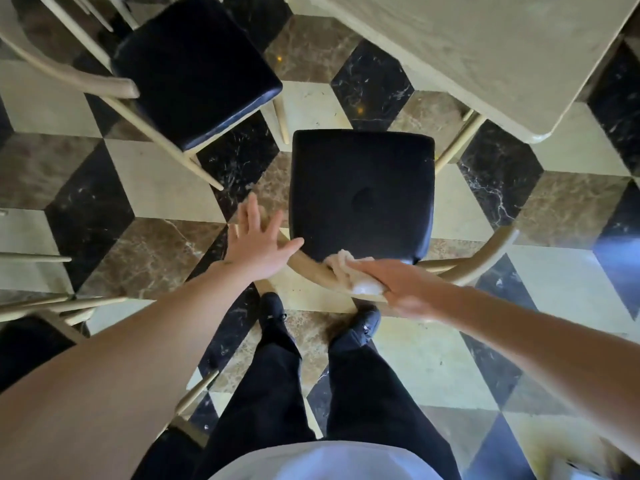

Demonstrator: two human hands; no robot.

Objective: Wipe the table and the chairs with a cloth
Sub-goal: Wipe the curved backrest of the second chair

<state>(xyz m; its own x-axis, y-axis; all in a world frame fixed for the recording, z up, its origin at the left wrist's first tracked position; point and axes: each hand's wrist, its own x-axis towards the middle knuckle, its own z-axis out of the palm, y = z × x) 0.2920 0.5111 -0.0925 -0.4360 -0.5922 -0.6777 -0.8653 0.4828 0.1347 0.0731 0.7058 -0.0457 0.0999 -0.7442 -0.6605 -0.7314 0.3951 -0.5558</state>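
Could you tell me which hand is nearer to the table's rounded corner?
The right hand, pressing the cloth on the chair's curved backrest, is nearer the table corner. The left hand lies open farther left, beside the seat.

Your right hand (398,282) presses the cloth (349,271) on the curved chair back (478,268), which bars the near edge of the seat (362,192). The seat top lies bare beyond it. Your left hand (258,244) spreads flat at the rail's left end. A second chair (194,71) crowds the left; the table (502,46) corner overhangs the right.
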